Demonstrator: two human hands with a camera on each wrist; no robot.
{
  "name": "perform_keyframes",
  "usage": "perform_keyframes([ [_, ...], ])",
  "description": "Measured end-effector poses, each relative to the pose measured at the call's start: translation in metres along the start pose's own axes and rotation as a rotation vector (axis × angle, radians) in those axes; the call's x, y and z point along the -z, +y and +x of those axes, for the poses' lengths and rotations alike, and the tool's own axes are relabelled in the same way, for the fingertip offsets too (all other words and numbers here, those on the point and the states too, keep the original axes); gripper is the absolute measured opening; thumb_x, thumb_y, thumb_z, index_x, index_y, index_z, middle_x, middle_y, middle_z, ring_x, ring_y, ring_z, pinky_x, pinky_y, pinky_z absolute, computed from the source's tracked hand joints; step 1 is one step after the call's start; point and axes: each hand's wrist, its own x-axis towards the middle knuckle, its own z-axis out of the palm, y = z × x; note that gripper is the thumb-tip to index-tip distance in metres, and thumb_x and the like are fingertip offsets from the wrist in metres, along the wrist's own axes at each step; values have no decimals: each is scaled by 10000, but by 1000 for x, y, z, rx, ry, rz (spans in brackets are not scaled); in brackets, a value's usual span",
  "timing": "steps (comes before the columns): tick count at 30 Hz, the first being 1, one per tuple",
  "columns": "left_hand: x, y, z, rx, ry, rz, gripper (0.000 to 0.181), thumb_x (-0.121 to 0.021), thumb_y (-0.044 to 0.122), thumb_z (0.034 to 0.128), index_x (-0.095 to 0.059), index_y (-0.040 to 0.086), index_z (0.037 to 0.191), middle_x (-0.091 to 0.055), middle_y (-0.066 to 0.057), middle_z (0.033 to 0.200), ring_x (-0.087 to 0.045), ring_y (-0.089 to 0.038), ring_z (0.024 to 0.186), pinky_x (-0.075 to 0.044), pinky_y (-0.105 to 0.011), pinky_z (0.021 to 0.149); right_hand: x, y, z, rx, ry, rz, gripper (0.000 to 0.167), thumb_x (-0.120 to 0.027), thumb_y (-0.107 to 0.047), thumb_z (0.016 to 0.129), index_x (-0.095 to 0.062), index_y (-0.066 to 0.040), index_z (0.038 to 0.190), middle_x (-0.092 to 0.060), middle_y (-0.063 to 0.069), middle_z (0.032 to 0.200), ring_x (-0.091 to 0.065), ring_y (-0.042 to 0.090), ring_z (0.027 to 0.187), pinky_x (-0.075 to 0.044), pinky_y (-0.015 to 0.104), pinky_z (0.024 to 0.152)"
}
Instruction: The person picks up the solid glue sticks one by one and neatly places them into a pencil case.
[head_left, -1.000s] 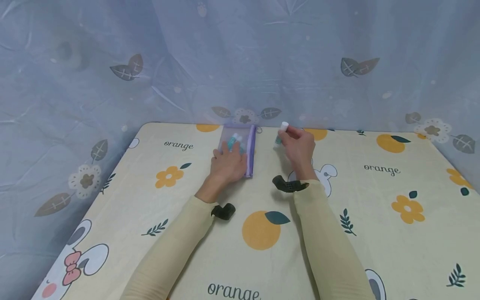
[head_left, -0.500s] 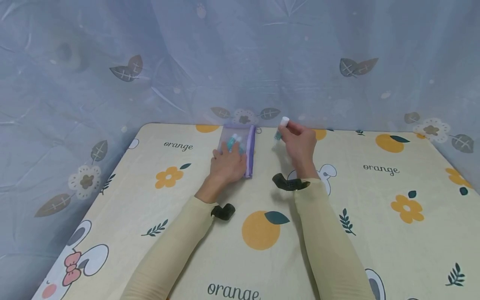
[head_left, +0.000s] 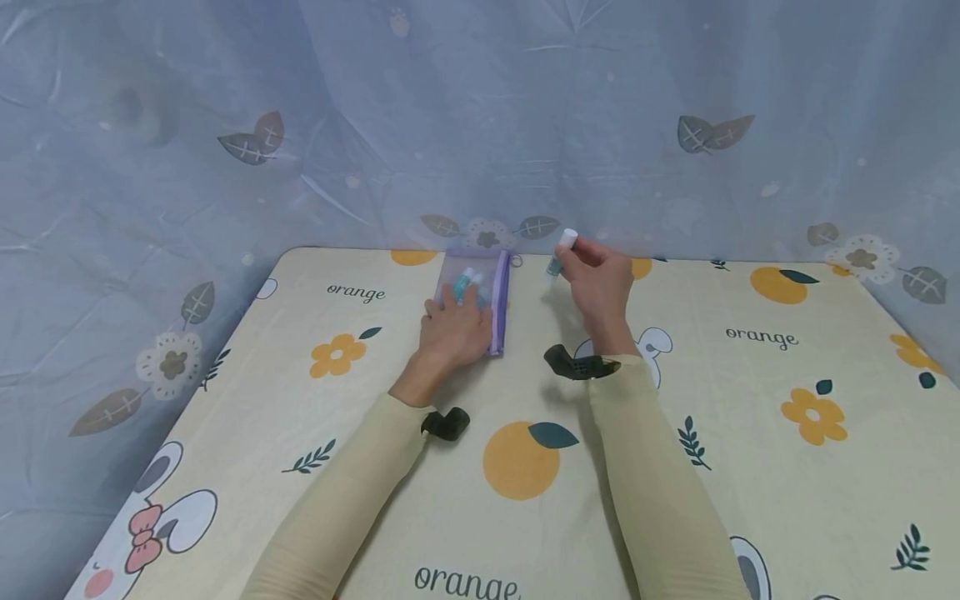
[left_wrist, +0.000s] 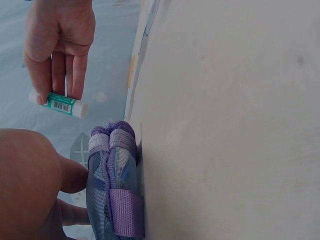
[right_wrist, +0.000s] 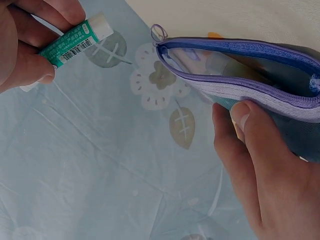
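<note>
My right hand pinches a green-labelled glue stick with white ends and a barcode. It holds the stick tilted in the air, to the right of a purple mesh zip pouch. On that pouch rests my left hand, its fingers extended over the mesh. Green-and-white sticks show through the mesh by the left fingertips, partly covered. The pouch's zip is undone, and its mouth gapes in the right wrist view. Left fingers touch the pouch's side there.
A cream tablecloth printed with oranges, flowers and bunnies covers the table. A pale blue patterned sheet hangs directly behind its far edge. A small ring sits at the zip's far end. Dark camera mounts sit on both wrists.
My right hand has risen slightly with the glue stick, away from the table. The left hand and the pouch look unmoved.
</note>
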Motion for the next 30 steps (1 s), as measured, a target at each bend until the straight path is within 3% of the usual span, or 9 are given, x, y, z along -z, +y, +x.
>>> perform_keyframes([
  [24,0,0,0,10,-2,-10,639,-321,382,1133,-246,73,1688,-118,-316,1749,-215,-619,1551,-276,-686,1239,-9,1,-1,-48,-46,16,365,-741,-211,1011,-722,-123,1365,-726,106,1352,-728,223,1211,-599,307,987],
  [30,0,0,0,15,-1,-8,641,-325,383,1134,-241,77,1690,-107,-316,1751,-205,-619,1556,-269,-687,1244,-16,-1,-4,-42,-68,-29,368,-750,-223,1003,-728,-119,1355,-734,106,1340,-738,225,1171,-604,315,980],
])
